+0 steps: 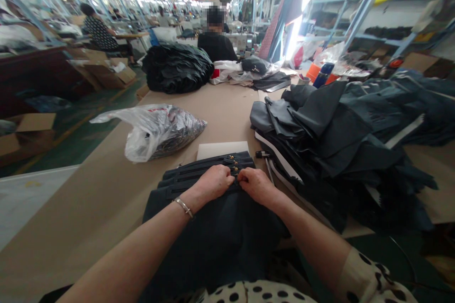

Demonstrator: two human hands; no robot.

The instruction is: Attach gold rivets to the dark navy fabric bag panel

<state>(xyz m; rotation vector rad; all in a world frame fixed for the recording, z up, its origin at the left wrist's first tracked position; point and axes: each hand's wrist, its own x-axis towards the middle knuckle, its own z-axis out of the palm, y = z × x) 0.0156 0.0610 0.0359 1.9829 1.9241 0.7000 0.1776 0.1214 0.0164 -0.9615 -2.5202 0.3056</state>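
Dark fabric pieces [213, 227] lie overlapped at the table's near edge and hang toward my lap. Their zippered upper edges form rows, with small gold-coloured metal parts [232, 157] in a line near the right end. My left hand [217, 181], a bracelet on its wrist, has its fingers closed at this line. Close beside it on the right, my right hand [256, 183] is also closed, fingertips pinched at the same row. What lies between the fingertips of each hand is too small to make out. A pale board [223, 149] shows just beyond the fabric.
On the brown table [85, 199] are a filled plastic bag [159, 130] at left, a dark bundle [177, 68] at the far end and a large dark fabric heap [320, 137] at right. A hammer-like tool [265, 158] lies beside the heap. A person [216, 38] sits beyond.
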